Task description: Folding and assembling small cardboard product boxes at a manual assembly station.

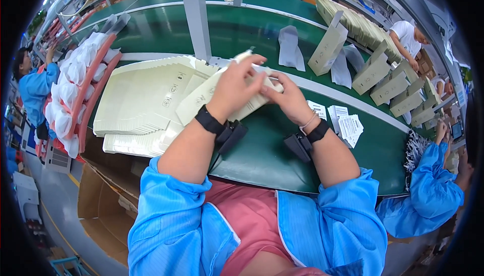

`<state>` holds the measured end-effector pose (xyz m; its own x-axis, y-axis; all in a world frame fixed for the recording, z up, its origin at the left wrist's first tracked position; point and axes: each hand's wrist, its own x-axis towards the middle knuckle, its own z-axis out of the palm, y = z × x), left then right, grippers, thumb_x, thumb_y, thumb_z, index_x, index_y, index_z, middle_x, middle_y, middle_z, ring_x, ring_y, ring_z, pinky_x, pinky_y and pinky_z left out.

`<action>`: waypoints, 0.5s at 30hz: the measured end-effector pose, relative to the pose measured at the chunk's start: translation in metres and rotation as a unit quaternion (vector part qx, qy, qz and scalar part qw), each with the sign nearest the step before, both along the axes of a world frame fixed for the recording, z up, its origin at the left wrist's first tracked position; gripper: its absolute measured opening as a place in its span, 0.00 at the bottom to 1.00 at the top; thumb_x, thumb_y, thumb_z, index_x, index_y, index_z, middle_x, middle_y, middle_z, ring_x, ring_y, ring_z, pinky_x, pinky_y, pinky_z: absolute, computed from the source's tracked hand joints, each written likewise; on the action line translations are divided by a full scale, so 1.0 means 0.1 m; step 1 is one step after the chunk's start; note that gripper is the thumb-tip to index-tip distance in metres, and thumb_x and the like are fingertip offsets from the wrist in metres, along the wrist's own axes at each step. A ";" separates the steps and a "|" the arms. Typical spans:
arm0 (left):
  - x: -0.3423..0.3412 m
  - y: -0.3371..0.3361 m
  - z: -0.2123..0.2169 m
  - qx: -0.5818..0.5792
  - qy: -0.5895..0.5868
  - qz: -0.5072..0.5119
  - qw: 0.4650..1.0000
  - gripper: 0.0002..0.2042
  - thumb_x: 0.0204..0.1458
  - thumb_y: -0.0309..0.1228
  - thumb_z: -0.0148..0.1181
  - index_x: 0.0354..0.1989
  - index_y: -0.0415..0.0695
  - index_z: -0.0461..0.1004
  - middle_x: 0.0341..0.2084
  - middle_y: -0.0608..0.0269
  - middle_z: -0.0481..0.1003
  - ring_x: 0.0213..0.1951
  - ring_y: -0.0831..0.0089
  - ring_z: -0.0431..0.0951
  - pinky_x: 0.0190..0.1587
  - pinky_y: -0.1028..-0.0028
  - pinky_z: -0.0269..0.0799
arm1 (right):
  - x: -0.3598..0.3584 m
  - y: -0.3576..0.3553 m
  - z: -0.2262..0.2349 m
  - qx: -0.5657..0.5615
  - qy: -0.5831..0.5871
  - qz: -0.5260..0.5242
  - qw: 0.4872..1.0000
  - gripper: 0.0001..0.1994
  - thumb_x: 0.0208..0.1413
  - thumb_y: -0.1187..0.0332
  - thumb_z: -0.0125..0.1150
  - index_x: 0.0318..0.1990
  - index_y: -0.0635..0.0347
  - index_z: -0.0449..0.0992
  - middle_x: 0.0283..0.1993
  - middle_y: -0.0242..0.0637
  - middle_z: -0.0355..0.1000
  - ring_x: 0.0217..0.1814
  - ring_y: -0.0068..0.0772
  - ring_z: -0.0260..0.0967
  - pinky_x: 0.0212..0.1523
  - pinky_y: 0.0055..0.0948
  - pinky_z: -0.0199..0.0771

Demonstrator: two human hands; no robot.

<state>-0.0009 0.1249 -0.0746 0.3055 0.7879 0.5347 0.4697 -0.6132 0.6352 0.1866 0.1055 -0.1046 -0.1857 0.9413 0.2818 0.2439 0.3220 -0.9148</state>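
Left fingers: the left hand [236,85] curls over the top of a flat cream carton blank [212,99], fingers closed on its upper edge, thumb side hidden behind the card.
Right fingers: the right hand [290,94] pinches the same blank at its right end, fingers bent tight against the card.
Carton blank: held up just above the green belt [262,155], tilted, between both hands and straight ahead of the person's chest.
Wrists: a black strap with a small black device hangs under each wrist.
Left of the hands: a fanned stack of flat blanks [141,99] lies at the belt's left edge, touching the held one.
Right of the hands: small white printed leaflets [348,125] lie on the belt, near the right wrist.
Farther belt: folded-up cream boxes [393,87] stand in a row; grey-white pouches [291,49] lie beside them.
Far left: white bags [70,89] piled in a red rack.
Right edge: a co-worker's blue sleeve [428,185] reaches toward the belt.
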 end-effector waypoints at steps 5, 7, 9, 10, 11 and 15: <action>0.07 -0.21 0.15 0.267 0.114 0.056 0.955 0.36 0.34 0.41 0.72 0.58 0.55 0.66 0.55 0.48 0.64 0.53 0.46 0.65 0.55 0.52 0.61 | 0.18 0.02 0.16 -0.002 0.139 -0.004 0.990 0.15 0.54 0.68 0.64 0.47 0.63 0.71 0.43 0.32 0.72 0.42 0.22 0.71 0.43 0.23 0.73; 0.03 -0.17 0.11 0.237 0.132 0.057 0.961 0.41 0.32 0.42 0.73 0.60 0.55 0.63 0.58 0.47 0.60 0.56 0.45 0.62 0.57 0.52 0.57 | 0.22 -0.01 0.24 0.004 0.197 -0.007 0.980 0.15 0.54 0.68 0.64 0.46 0.63 0.71 0.42 0.31 0.73 0.40 0.21 0.71 0.43 0.22 0.73; -0.01 -0.13 0.07 0.174 0.168 0.061 0.969 0.49 0.27 0.45 0.75 0.64 0.54 0.57 0.64 0.47 0.52 0.62 0.43 0.55 0.62 0.52 0.51 | 0.24 -0.01 0.28 0.033 0.179 -0.008 0.983 0.16 0.56 0.69 0.61 0.50 0.62 0.69 0.46 0.34 0.72 0.44 0.23 0.70 0.46 0.24 0.72; 0.01 -0.13 0.10 0.175 0.167 0.058 0.969 0.49 0.27 0.45 0.75 0.64 0.54 0.57 0.64 0.47 0.52 0.62 0.43 0.55 0.62 0.52 0.51 | 0.25 -0.04 0.29 0.046 0.170 -0.011 0.984 0.17 0.57 0.69 0.60 0.52 0.62 0.67 0.48 0.35 0.71 0.46 0.24 0.70 0.48 0.25 0.71; 0.03 -0.15 0.16 0.181 0.132 0.053 0.973 0.47 0.27 0.43 0.75 0.63 0.55 0.59 0.62 0.46 0.54 0.61 0.43 0.56 0.61 0.50 0.53 | 0.24 -0.06 0.32 0.047 0.170 -0.014 0.984 0.17 0.57 0.69 0.60 0.52 0.62 0.67 0.48 0.35 0.71 0.46 0.24 0.70 0.48 0.25 0.71; 0.01 -0.13 0.17 0.193 0.044 0.024 0.980 0.44 0.26 0.35 0.75 0.60 0.58 0.63 0.60 0.45 0.58 0.59 0.43 0.60 0.56 0.48 0.59 | -0.07 -0.12 0.43 0.129 0.336 0.016 0.933 0.24 0.60 0.68 0.54 0.62 0.60 0.57 0.57 0.39 0.63 0.57 0.30 0.64 0.57 0.30 0.65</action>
